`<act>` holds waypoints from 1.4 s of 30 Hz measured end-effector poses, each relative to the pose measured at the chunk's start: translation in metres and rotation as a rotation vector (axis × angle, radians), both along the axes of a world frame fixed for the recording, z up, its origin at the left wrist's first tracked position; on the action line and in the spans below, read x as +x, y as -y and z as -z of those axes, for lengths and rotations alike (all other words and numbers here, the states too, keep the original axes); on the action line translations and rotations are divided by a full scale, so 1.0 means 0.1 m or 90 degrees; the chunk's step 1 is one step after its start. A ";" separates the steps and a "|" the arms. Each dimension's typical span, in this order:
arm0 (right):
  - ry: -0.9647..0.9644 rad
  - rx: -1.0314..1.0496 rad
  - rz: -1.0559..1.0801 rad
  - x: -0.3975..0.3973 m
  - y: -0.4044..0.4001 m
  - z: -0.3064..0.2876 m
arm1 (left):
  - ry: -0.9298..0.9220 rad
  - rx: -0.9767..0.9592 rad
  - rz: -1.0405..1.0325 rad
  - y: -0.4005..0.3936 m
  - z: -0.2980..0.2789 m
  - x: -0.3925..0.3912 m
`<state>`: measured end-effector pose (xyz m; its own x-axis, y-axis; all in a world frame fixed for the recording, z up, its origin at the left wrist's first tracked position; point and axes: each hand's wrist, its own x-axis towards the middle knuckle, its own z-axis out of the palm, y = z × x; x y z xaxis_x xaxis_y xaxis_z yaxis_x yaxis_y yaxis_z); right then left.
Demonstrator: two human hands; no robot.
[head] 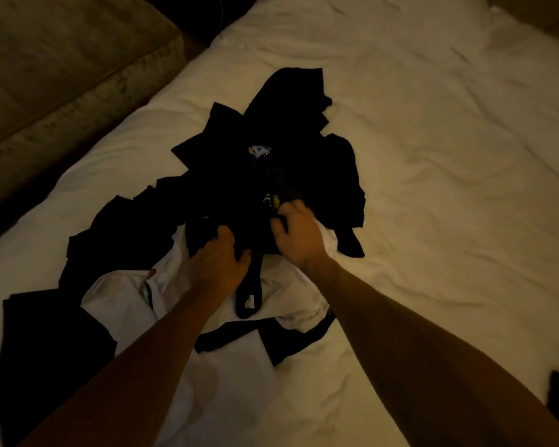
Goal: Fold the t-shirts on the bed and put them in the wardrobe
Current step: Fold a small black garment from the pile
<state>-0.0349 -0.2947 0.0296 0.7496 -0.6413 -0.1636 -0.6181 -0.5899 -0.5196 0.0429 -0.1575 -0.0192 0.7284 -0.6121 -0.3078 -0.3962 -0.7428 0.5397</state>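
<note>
Head view of the sorting stage. A heap of unfolded t-shirts [265, 175], mostly black with white ones [126, 304] underneath toward 7 o'clock, lay on the bed [433, 140], slightly left of centre. The left hand [220, 262] gripped black cloth at the heap's near edge, fingers curled into the fabric. The right hand [299, 235], just beside it toward 2 o'clock, pinched into the dark folds near a small yellow patch [275, 199]; the dim light hid how much cloth its fingers enclosed. A black neckband or strap [249, 295] trailed toward 6 o'clock between the wrists. An upholstered seat [62, 59] stood at 10 o'clock beside the bed; the wardrobe was out of view.

Judged step: singling out one shirt from the heap, no folding done yet. The next move would call for lifting that garment free of its neighbours, finding its shoulders or hem, and spreading it flat on bare sheet toward 3 o'clock.
</note>
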 end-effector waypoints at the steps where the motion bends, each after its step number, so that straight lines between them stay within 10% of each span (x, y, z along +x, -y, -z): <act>1: 0.029 0.065 0.014 -0.02 -0.04 -0.10 | -0.010 -0.019 -0.013 -0.01 -0.07 -0.03; 14: 0.410 0.588 0.363 -0.45 -0.72 -1.31 | -0.059 -0.322 0.094 -0.33 -0.90 -0.66; 24: 0.544 0.638 0.357 -1.11 -0.70 -2.37 | -0.084 -0.434 0.050 -0.53 -1.91 -1.07; 35: 0.547 0.321 0.300 -2.23 -0.36 -3.66 | -0.065 -0.565 0.110 -0.18 -3.31 -2.01; 42: 0.373 0.170 -0.020 -3.06 -0.41 -4.02 | 0.044 -0.522 0.253 0.00 -4.33 -2.42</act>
<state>-0.3409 -0.2534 0.4314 0.7811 -0.6111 0.1285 -0.1713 -0.4075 -0.8970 -0.1989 -0.1577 0.4143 0.4175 -0.8298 0.3704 -0.5923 0.0606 0.8034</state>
